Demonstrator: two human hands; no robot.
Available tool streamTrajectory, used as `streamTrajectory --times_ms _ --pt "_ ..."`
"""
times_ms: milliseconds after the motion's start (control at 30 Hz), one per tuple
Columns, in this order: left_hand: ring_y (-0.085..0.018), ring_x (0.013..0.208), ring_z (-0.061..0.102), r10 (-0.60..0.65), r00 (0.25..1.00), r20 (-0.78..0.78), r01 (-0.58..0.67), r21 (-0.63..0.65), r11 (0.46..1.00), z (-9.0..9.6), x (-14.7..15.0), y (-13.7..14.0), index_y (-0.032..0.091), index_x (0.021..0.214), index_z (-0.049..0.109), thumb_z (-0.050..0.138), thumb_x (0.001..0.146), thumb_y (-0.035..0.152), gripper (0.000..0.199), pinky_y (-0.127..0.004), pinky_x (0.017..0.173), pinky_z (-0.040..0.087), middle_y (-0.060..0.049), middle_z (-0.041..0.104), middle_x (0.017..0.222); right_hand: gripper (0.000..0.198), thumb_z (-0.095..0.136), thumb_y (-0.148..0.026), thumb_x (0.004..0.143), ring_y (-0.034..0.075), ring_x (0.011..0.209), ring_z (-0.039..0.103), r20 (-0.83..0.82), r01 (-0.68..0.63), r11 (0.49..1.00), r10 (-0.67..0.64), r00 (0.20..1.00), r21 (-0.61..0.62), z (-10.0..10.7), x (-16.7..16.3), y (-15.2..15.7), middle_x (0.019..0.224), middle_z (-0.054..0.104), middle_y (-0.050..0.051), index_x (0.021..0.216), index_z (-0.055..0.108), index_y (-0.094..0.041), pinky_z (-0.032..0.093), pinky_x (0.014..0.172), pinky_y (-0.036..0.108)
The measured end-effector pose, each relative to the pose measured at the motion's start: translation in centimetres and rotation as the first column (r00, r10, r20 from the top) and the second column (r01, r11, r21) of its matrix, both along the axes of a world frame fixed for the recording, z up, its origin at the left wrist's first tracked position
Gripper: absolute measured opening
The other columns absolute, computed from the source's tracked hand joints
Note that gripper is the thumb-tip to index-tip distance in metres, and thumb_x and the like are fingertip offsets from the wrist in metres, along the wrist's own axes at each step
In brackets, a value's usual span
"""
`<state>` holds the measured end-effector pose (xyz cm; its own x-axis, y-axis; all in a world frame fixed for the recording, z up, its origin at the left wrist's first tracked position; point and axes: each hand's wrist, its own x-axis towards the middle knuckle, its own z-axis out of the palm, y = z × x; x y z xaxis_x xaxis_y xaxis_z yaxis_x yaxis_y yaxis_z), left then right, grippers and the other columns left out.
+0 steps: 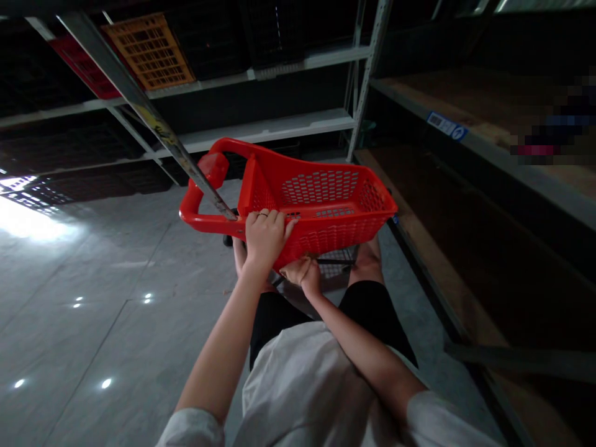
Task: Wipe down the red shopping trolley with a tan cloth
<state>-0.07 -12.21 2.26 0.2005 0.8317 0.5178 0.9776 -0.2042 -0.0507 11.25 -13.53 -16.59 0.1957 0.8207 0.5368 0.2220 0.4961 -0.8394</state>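
A red plastic shopping cart (326,217) with mesh sides stands crosswise in front of me, its looped handle to the left. Over the near rim, close to the handle end, my left hand (266,234) is closed with the fingers on the inner side. Lower down, my right hand (305,273) presses a crumpled tan cloth (293,271) against the underside of the basket's near wall. Its fingers are bunched around the cloth and partly hidden. A worn metal pole (172,139) slants down from the upper left to the cart's handle.
Metal shelving (261,131) runs behind the cart, with a yellow crate (148,53) and a red crate (86,68) on it. Wooden shelves (465,105) stand close on the right. Grey concrete floor (116,267) extends to the left.
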Motion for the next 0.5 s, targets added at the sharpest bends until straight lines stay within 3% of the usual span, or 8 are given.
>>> streamTrajectory --times_ms 67,133,200,267,333,433,500 --pt "-0.028 0.107 0.064 -0.103 0.994 0.036 0.103 -0.008 0.995 0.8 -1.5 -0.9 0.024 0.112 0.070 0.043 0.103 0.038 0.032 -0.044 0.094 0.038 -0.010 0.076 0.108 0.018 0.048 -0.012 0.083 0.018 0.078 0.060 -0.026 0.034 0.999 -0.034 0.999 -0.012 3.5 -0.7 0.2 0.083 0.057 0.002 0.089 0.063 -0.019 0.054 0.071 0.032" --pt "-0.027 0.121 0.061 -0.130 0.986 0.099 0.125 0.054 0.991 1.7 -3.6 -2.0 0.028 0.122 0.067 0.045 0.102 0.034 0.030 -0.044 0.103 0.035 -0.007 0.073 0.121 0.017 0.052 -0.013 0.084 0.019 0.090 0.062 -0.054 0.049 0.999 -0.048 0.997 0.002 7.7 -1.2 0.5 0.095 0.060 0.004 0.094 0.064 -0.020 0.055 0.082 0.034" --pt "-0.029 0.127 0.057 -0.037 0.980 0.195 -0.002 0.199 0.980 2.7 -6.0 -3.0 0.028 0.124 0.065 0.050 0.100 0.037 0.030 -0.047 0.108 0.032 -0.009 0.070 0.126 0.018 0.058 -0.018 0.086 0.020 0.107 0.061 -0.084 0.036 0.997 -0.030 0.996 0.073 11.4 -1.7 0.7 0.110 0.059 0.006 0.102 0.065 -0.022 0.053 0.097 0.037" --pt "-0.032 0.127 0.056 0.086 0.943 0.321 -0.203 0.354 0.913 3.5 -8.2 -3.5 0.025 0.125 0.062 0.054 0.097 0.041 0.034 -0.050 0.107 0.034 -0.013 0.068 0.126 0.019 0.062 -0.022 0.088 0.022 0.119 0.057 -0.103 0.018 0.990 -0.004 0.995 0.141 13.3 -2.4 0.9 0.124 0.054 0.008 0.106 0.065 -0.025 0.049 0.106 0.040" --pt "-0.032 0.124 0.057 0.144 0.907 0.396 -0.316 0.412 0.854 4.1 -9.7 -3.3 0.022 0.127 0.058 0.055 0.095 0.046 0.040 -0.049 0.103 0.039 -0.016 0.066 0.126 0.021 0.063 -0.021 0.087 0.022 0.123 0.055 -0.063 -0.062 0.988 0.072 0.995 0.139 12.5 -3.2 0.8 0.129 0.052 0.009 0.107 0.065 -0.025 0.048 0.109 0.040" --pt "-0.029 0.110 0.064 0.177 0.931 0.318 -0.268 0.267 0.926 4.3 -10.8 -1.9 0.024 0.120 0.061 0.058 0.093 0.050 0.038 -0.044 0.099 0.043 -0.012 0.072 0.112 0.026 0.059 -0.013 0.082 0.022 0.116 0.059 0.072 -0.303 0.952 0.306 0.949 -0.049 7.2 -4.1 0.2 0.118 0.060 0.008 0.104 0.067 -0.023 0.050 0.107 0.038" --pt "-0.028 0.094 0.069 0.230 0.940 0.250 -0.274 0.157 0.949 4.0 -10.8 -0.9 0.024 0.109 0.065 0.060 0.090 0.052 0.035 -0.043 0.097 0.043 -0.008 0.074 0.093 0.026 0.060 -0.011 0.076 0.022 0.109 0.062 0.080 -0.419 0.874 0.449 0.890 -0.245 3.1 -4.2 -0.4 0.109 0.066 0.007 0.097 0.070 -0.023 0.051 0.104 0.037"
